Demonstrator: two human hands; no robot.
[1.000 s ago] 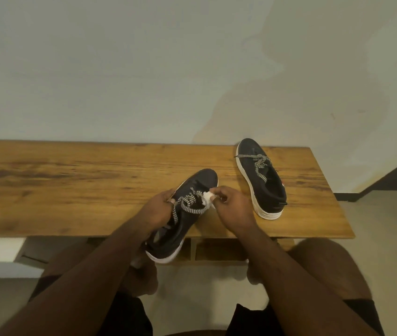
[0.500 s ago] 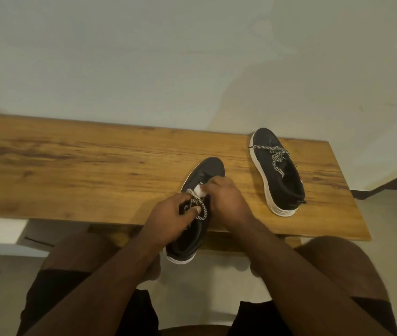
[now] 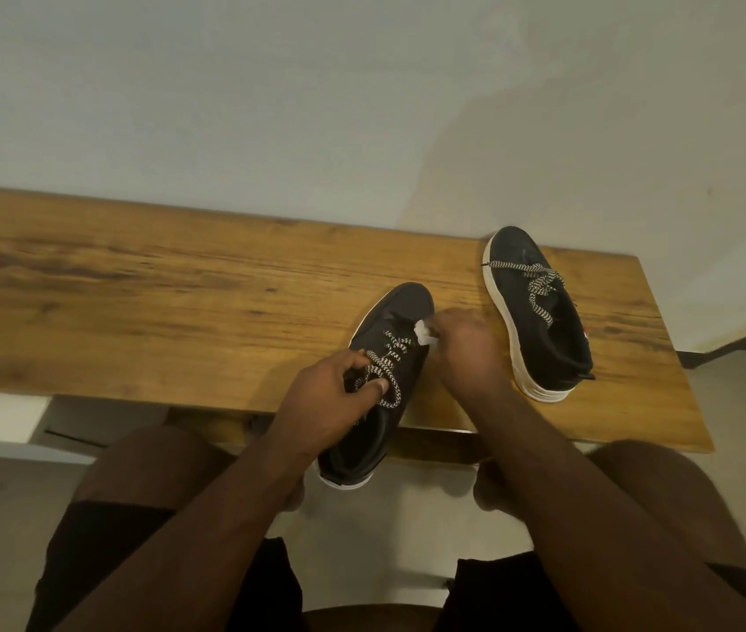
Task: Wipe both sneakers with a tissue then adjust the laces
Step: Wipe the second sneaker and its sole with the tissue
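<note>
— Black canvas, white sole: that's the near sneaker, yes? Where does it sit?

— Toe on the wooden bench, heel hanging out past the front edge, above the floor. It lies at a slant, toe pointing away and to the right.

— And the left hand?

— It grips the shoe at the mid-part. The thumb and fingers curl into the checkered laces, with a loop of lace running over the thumb.

— The right hand?

— Fingers bunched, pinching a small white tissue. The tissue is pressed to the right side of the upper, just ahead of the lacing.

— The other sneaker?

— Flat on the bench, well to the right, near the end of the board. Nobody touches it. Its toe points to the wall, its laces lie loose across the tongue.

— Anything else?

— The person's bare knees below the bench, dark shorts, pale floor between the legs.
</note>
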